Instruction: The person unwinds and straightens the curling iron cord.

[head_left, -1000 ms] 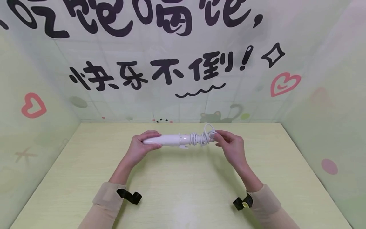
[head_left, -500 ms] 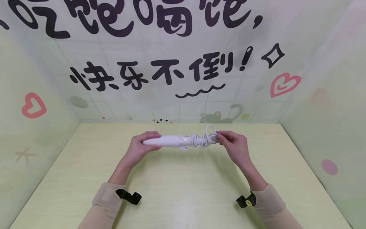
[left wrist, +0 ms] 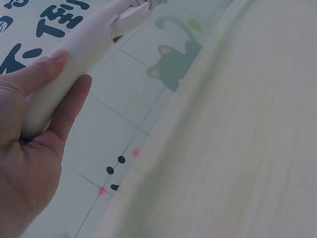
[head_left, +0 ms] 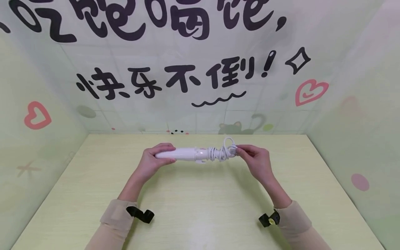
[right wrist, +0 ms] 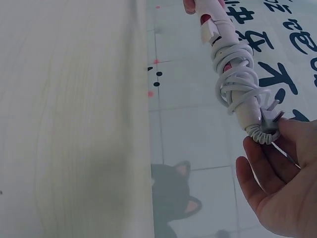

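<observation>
Above the table I hold a white curling iron (head_left: 184, 154) level between my hands. My left hand (head_left: 150, 160) grips its smooth, thick end, thumb on one side and fingers on the other, as the left wrist view also shows. A small lever (left wrist: 130, 20) sticks out near the middle of the iron. White cord (right wrist: 237, 74) is wound in several loops round the handle, and one loop stands up at its end. There my right hand (head_left: 257, 161) pinches the grey plug (right wrist: 270, 120) between thumb and fingers, beside the ribbed cord sleeve (right wrist: 262, 136).
Below the hands lies a pale wood-grain table (head_left: 200, 205). A printed back wall (head_left: 150, 118) with dark lettering and a cat drawing rises at its far edge, and side walls stand left and right. Black wrist cameras (head_left: 144, 214) sit on both sleeves.
My right hand has shifted slightly to the right at the plug end over the past second. The left hand and the curling iron have stayed nearly still.
</observation>
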Tool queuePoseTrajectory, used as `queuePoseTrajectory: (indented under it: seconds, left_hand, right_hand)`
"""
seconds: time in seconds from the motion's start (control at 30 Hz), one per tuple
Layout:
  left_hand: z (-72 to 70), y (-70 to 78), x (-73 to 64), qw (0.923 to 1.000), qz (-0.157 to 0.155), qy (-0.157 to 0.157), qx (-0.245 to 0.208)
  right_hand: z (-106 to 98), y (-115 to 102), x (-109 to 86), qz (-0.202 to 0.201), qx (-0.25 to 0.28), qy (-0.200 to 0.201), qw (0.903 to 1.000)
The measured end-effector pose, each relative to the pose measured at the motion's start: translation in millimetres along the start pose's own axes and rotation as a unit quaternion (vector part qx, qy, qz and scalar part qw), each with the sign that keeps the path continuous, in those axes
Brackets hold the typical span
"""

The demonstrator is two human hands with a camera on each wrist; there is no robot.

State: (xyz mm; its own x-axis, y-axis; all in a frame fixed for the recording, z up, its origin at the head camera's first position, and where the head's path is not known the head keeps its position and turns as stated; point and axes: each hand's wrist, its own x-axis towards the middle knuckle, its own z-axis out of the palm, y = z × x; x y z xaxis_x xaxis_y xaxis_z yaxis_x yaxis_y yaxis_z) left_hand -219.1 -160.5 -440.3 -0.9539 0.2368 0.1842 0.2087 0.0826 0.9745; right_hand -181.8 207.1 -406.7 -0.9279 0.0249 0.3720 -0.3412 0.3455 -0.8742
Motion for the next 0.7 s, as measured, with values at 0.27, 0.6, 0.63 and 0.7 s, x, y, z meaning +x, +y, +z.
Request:
queuePoseTrajectory:
  seconds: [0.27, 0.6, 0.63, 0.7]
  left_hand:
    - [0.5, -0.7, 0.6, 1.0, -0.008, 0.001, -0.004]
    - [-0.4, 0.6, 1.7, 1.0, -0.009, 0.001, 0.001]
    - [-0.5, 1.1, 1.8, 1.0, -0.008, 0.001, 0.001]
    - [-0.2, 1.0, 2.0, 1.0, -0.007, 0.002, 0.004]
  right_hand:
    - [7.5, 2.4, 1.1, -0.089, -0.052, 0.044, 0.9937]
    - [13.7, 0.7, 0.4, -0.092, 0.002, 0.055, 0.9942]
    - [14.3, 0.5, 0.2, -0.091, 0.007, 0.057, 0.9942]
    - [15.7, 0.5, -0.1, -0.095, 0.011, 0.061, 0.9935]
